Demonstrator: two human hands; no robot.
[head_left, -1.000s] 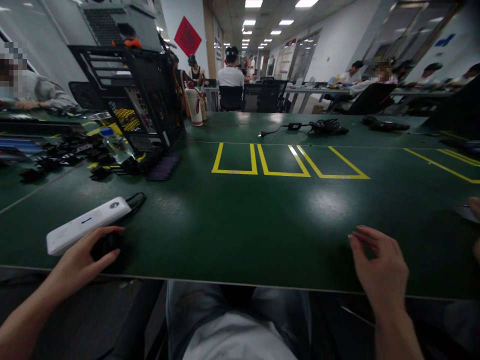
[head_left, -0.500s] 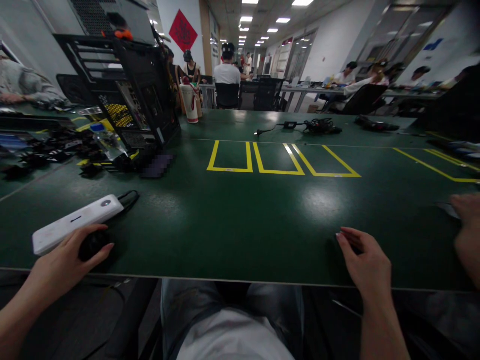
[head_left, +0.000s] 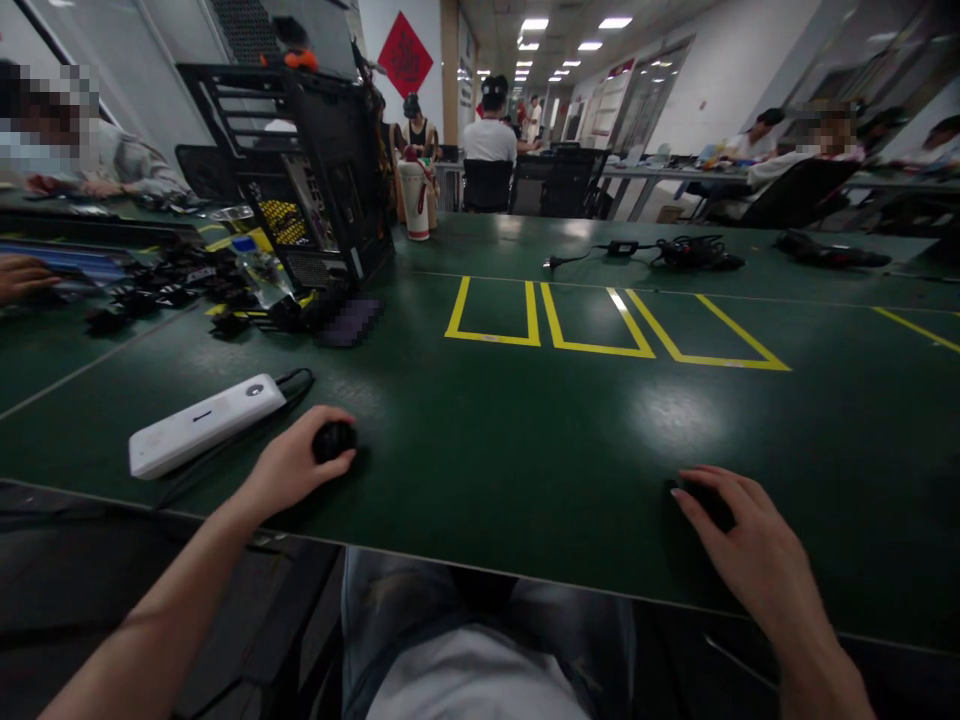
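The right hand [head_left: 757, 545] is near the front edge of the worktop [head_left: 495, 450], fingers loosely curled with a gap by the thumb; whether they hold anything in that dark hollow, I cannot tell. The left hand [head_left: 296, 455] has its fingers closed around a black object [head_left: 334, 440] over the left part of the worktop. Left of that hand lies a white device [head_left: 206, 425]. Beyond are yellow tape outlines [head_left: 495, 338], a computer case [head_left: 352, 190], a black cord [head_left: 694, 252] and a cup [head_left: 415, 205].
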